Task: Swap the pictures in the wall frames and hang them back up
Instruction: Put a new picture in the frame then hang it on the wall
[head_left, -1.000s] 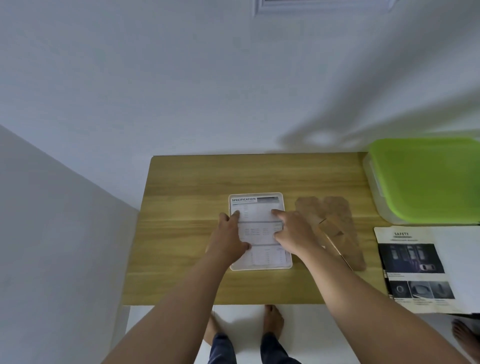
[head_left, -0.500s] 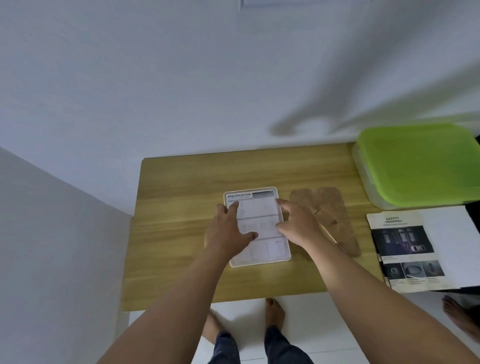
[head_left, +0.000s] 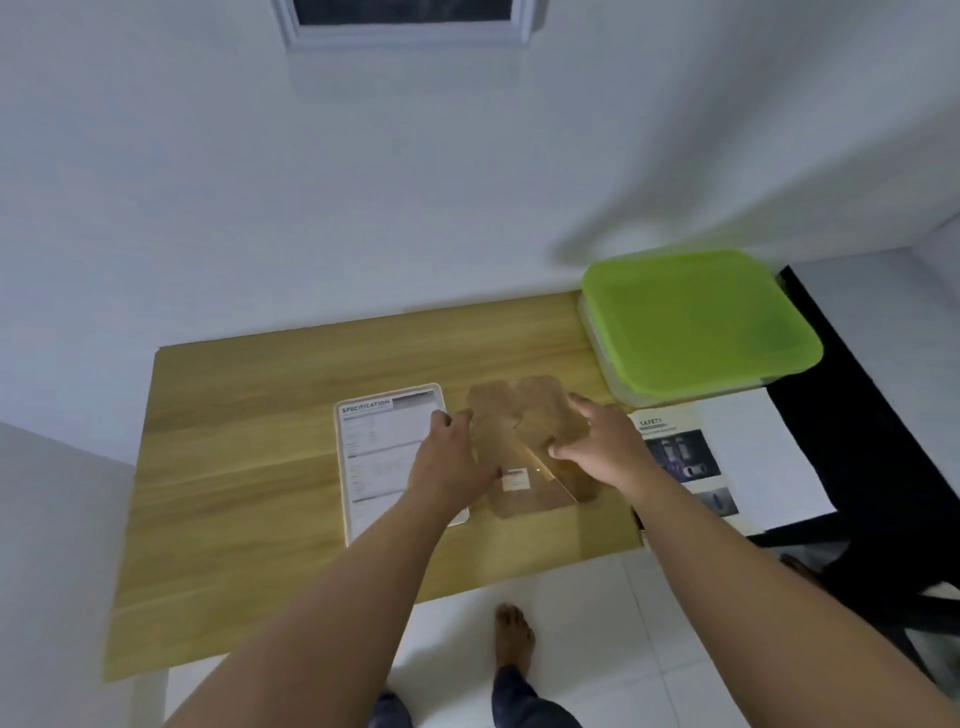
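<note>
1. Right hand (head_left: 602, 447) was spread wide, with its fingertips and thumb resting on top of the brown backing board (head_left: 519, 426), over toward the board's right side.
2. The left hand (head_left: 449, 462) sat at the board's left edge and overlapped the right edge of the white frame (head_left: 384, 452). It was too blurry to tell if those fingers were gripping anything or just touching.
3. So the backing board lay flat on the wooden table (head_left: 249, 467), right between the two hands and just beside the frame.
4. The white frame lay flat too, with the SPECIFICATION sheet (head_left: 374, 441) face up in it, mostly left of the left hand.
5. A SAFETY sheet (head_left: 680, 462) lay just right of the right hand, and a green-lidded box (head_left: 696, 317) sat behind it.
6. Up on the wall, only the bottom edge of a wall frame (head_left: 410, 26) showed.
</note>
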